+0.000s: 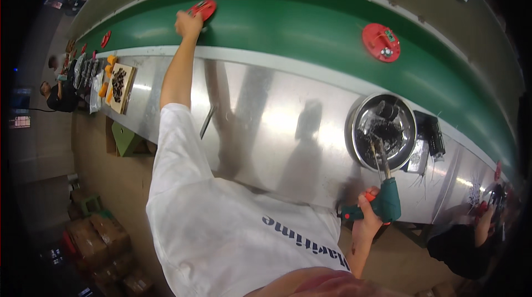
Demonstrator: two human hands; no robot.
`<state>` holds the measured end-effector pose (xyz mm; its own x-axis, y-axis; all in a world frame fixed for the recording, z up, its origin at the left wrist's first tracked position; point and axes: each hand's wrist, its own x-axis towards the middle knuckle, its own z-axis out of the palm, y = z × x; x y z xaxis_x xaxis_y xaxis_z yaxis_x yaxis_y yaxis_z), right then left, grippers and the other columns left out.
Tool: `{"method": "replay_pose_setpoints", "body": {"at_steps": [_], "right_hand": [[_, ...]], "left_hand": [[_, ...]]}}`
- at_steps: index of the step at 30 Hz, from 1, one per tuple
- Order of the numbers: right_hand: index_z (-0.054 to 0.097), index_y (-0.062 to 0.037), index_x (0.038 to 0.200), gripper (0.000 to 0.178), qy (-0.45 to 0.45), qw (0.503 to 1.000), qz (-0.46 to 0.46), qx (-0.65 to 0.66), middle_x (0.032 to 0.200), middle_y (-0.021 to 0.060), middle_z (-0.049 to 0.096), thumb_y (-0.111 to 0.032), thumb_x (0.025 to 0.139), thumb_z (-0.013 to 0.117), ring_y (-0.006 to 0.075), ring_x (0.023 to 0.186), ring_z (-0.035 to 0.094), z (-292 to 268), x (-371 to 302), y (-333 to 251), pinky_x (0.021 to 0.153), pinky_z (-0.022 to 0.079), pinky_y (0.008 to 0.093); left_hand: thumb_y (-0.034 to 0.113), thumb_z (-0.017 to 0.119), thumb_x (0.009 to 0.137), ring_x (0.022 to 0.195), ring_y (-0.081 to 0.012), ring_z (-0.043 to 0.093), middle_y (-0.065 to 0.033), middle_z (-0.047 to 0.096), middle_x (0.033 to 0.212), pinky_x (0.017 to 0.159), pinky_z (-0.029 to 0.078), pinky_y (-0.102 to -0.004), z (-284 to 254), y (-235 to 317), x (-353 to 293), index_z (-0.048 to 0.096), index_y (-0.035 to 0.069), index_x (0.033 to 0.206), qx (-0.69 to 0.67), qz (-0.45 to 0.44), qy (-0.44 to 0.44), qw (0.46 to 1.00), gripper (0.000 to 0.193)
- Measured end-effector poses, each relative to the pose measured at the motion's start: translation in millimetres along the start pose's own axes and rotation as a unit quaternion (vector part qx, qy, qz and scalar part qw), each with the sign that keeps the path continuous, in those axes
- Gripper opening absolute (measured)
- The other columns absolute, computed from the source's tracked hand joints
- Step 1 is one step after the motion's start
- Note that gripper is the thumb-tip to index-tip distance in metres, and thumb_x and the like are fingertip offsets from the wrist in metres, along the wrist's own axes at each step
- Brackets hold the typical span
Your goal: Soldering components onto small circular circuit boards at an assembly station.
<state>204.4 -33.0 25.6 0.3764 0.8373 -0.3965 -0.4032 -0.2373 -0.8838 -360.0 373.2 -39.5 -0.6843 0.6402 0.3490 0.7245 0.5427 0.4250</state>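
Observation:
My left hand (188, 23) is stretched far out over the green conveyor belt (288, 25) and grips a red round disc part (204, 7) at its edge. My right hand (368, 211) stays close to my body at the steel table's near edge, closed on a green soldering gun (385, 199) whose metal tip points up toward a round steel bowl (381, 129). A second red round disc part (381, 42) with small components on it rides the belt to the right.
The steel worktable (266, 125) runs along the belt. A black box (431, 133) sits beside the bowl. At far left lie a wooden tray of dark parts (119, 86) and more red parts. Another person (471, 239) works at right; cardboard boxes (105, 241) stand on the floor.

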Motion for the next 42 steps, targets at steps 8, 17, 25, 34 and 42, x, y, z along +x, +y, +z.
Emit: {"method": "replay_pose_setpoints", "body": {"at_steps": [8, 17, 25, 34, 42], "right_hand": [[0.056, -0.0028, 0.107, 0.038, -0.047, 0.999, 0.006, 0.005, 0.103, 0.007, 0.056, 0.012, 0.073, 0.066, 0.0161, 0.085, 0.057, 2, 6, 10, 0.073, 0.047, 0.0264], [0.051, -0.0026, 0.106, 0.043, -0.15, 0.988, 0.028, 0.01, 0.1, 0.0113, 0.054, 0.015, 0.07, 0.064, 0.0205, 0.087, 0.057, 7, 5, 14, 0.077, 0.048, 0.0312], [0.052, -0.0026, 0.11, 0.046, -0.158, 0.987, 0.03, 0.011, 0.102, 0.0124, 0.055, 0.016, 0.07, 0.065, 0.0205, 0.086, 0.059, 10, 4, 23, 0.077, 0.05, 0.0326], [0.052, -0.0013, 0.109, 0.044, -0.182, 0.983, 0.033, -0.017, 0.105, 0.013, 0.055, 0.016, 0.071, 0.065, 0.0204, 0.089, 0.059, 19, 4, 28, 0.08, 0.05, 0.0323], [0.054, 0.0004, 0.106, 0.039, -0.229, 0.971, 0.01, -0.06, 0.105, 0.0116, 0.056, 0.017, 0.072, 0.065, 0.0181, 0.091, 0.058, 42, 11, 41, 0.084, 0.049, 0.03]], "left_hand": [[0.012, 0.069, 0.082, 0.116, -0.0273, 0.055, -0.0157, 0.056, 0.126, 0.1, 0.044, -0.0358, -124, 91, -256, 0.046, 0.003, 0.131, -0.264, 0.454, -0.461, 0.715, 0.055], [0.005, 0.068, 0.074, 0.121, -0.0348, 0.049, -0.0175, 0.053, 0.127, 0.104, 0.038, -0.0406, -182, 56, -386, 0.045, 0.006, 0.132, -0.274, 0.474, -0.47, 0.692, 0.062], [0.018, 0.076, 0.074, 0.054, -0.0218, 0.058, -0.0053, 0.059, 0.063, 0.048, 0.044, -0.032, -206, 49, -459, 0.063, 0.006, 0.073, -0.263, 0.217, -0.31, 0.888, 0.017], [0.01, 0.072, 0.078, 0.056, -0.0226, 0.06, -0.0069, 0.063, 0.069, 0.05, 0.047, -0.0336, -208, 61, -466, 0.067, 0.006, 0.079, -0.292, 0.26, -0.279, 0.877, 0.007], [0.001, 0.068, 0.082, 0.061, -0.0161, 0.06, -0.0103, 0.067, 0.078, 0.053, 0.045, -0.0269, -222, 55, -467, 0.068, 0.0, 0.097, -0.389, 0.163, -0.468, 0.777, 0.015]]}}
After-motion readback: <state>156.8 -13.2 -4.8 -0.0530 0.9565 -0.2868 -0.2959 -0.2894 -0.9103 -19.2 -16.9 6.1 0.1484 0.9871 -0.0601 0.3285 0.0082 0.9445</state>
